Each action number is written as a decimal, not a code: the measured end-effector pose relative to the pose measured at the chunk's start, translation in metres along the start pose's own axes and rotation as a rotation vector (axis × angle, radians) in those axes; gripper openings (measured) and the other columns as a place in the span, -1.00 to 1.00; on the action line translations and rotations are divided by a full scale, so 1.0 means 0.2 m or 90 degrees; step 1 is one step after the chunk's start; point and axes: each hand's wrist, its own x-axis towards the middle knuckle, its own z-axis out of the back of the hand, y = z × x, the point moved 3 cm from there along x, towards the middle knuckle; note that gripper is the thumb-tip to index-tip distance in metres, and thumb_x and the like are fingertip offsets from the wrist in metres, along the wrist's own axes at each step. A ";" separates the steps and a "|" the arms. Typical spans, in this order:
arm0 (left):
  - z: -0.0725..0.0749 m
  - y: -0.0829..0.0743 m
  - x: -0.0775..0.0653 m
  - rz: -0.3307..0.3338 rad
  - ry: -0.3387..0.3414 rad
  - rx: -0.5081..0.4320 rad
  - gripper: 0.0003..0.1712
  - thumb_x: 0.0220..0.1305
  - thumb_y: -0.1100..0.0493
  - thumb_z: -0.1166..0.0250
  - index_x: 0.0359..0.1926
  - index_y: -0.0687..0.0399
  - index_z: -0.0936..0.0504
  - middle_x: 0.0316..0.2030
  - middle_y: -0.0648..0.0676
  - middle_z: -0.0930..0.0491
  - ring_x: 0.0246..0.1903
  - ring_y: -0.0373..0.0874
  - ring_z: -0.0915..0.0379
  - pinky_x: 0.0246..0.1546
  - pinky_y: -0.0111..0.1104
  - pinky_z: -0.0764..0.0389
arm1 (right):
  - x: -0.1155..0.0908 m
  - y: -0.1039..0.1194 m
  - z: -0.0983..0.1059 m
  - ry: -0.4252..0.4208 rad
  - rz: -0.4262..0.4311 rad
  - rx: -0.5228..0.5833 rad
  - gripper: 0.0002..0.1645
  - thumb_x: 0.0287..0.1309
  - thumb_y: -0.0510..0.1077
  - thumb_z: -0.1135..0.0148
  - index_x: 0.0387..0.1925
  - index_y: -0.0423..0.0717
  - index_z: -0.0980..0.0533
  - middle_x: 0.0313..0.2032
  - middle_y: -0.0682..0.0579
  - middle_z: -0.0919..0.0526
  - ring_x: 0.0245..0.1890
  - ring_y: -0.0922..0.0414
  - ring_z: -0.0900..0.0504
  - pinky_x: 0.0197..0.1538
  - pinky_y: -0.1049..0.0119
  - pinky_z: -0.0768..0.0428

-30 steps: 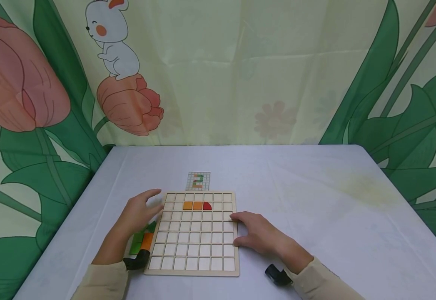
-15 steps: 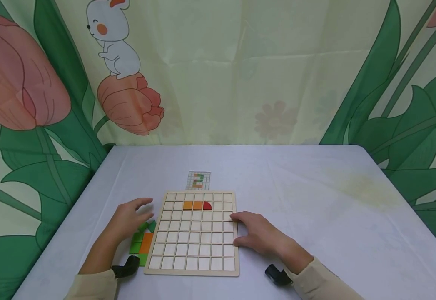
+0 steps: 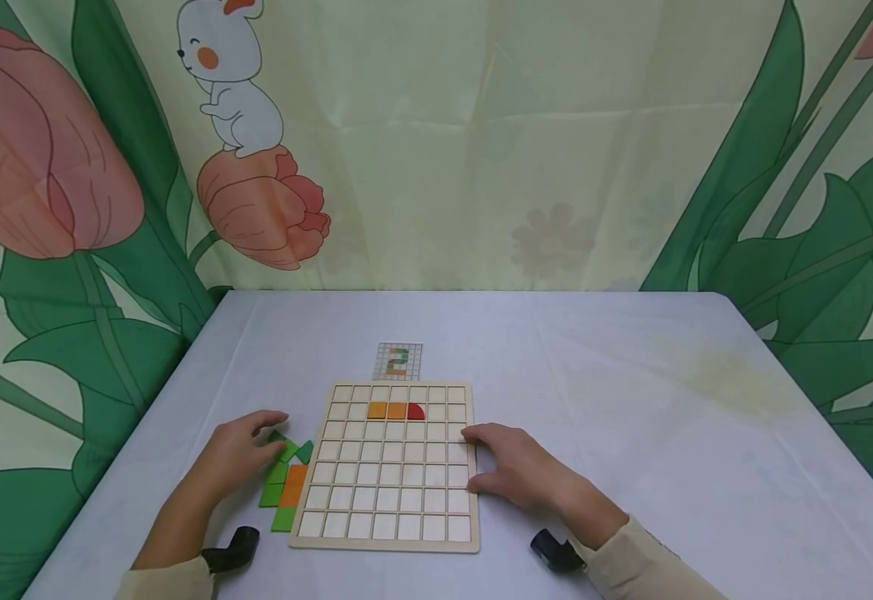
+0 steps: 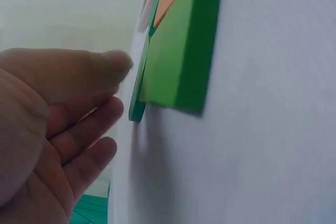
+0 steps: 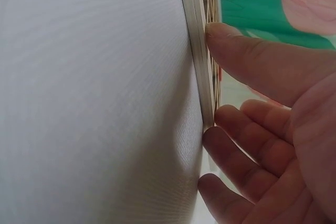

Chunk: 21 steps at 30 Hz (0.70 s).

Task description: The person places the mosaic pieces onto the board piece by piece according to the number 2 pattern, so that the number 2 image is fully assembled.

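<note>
A wooden grid board (image 3: 388, 479) lies on the white table. In its second row from the top sit two orange squares (image 3: 387, 410) and a red quarter-round piece (image 3: 416, 412). My right hand (image 3: 520, 467) rests at the board's right edge, thumb and fingertips touching the frame with the fingers relaxed. Left of the board, my left hand (image 3: 233, 454) hovers with loosely bent fingers and nothing between them. Its fingertips are right at the green pieces (image 3: 274, 485), close to the thumb in the left wrist view. An orange piece (image 3: 293, 485) lies between them and the board.
Behind the board lies a small card (image 3: 398, 362) printed with a grid and a coloured figure like a 2. A dark green piece (image 3: 304, 452) sits by the board's left edge. A patterned curtain (image 3: 436, 150) hangs behind the table.
My left hand has drawn back from the board's upper left side, moving left and toward me to the green pieces, uncovering more of them. The right hand has stayed at the board's edge.
</note>
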 end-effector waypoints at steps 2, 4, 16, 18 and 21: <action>0.00 0.02 0.00 0.004 0.001 0.005 -0.50 0.25 0.26 -0.37 0.19 0.33 -0.54 0.15 0.35 -0.54 0.19 0.34 -0.38 0.11 0.16 -0.47 | 0.00 0.00 0.00 0.000 0.001 -0.001 -0.26 0.07 -0.17 -0.46 0.29 -0.24 -0.42 0.23 -0.08 -0.52 0.29 -0.05 -0.42 0.32 -0.05 -0.35; 0.00 0.03 0.00 0.011 0.004 0.007 -0.50 0.25 0.26 -0.37 0.19 0.32 -0.54 0.15 0.34 -0.54 0.19 0.33 -0.38 0.12 0.16 -0.46 | 0.00 0.00 0.00 -0.001 0.001 -0.002 -0.25 0.08 -0.17 -0.46 0.30 -0.24 -0.42 0.23 -0.08 -0.52 0.30 -0.05 -0.42 0.33 -0.05 -0.35; 0.01 0.03 -0.02 0.011 0.030 0.014 -0.54 0.23 0.33 -0.36 0.16 0.29 -0.58 0.16 0.35 -0.53 0.24 0.37 -0.32 0.17 0.21 -0.37 | 0.00 -0.01 0.00 -0.001 0.009 0.003 -0.25 0.08 -0.16 -0.47 0.30 -0.24 -0.42 0.23 -0.08 -0.52 0.29 -0.05 -0.43 0.32 -0.04 -0.36; 0.01 0.02 -0.02 0.004 0.036 0.015 -0.54 0.22 0.35 -0.34 0.16 0.29 -0.58 0.16 0.34 -0.54 0.25 0.37 -0.31 0.18 0.22 -0.36 | 0.00 -0.01 0.00 -0.002 0.008 0.001 -0.25 0.08 -0.16 -0.47 0.30 -0.24 -0.42 0.23 -0.08 -0.52 0.29 -0.05 -0.43 0.32 -0.04 -0.36; 0.00 0.02 -0.01 0.001 0.044 0.011 -0.55 0.21 0.37 -0.33 0.15 0.27 -0.59 0.15 0.33 -0.55 0.25 0.36 -0.31 0.18 0.22 -0.36 | 0.00 -0.01 0.00 -0.002 0.006 -0.001 -0.25 0.08 -0.16 -0.47 0.30 -0.24 -0.42 0.23 -0.08 -0.52 0.29 -0.04 -0.43 0.32 -0.04 -0.36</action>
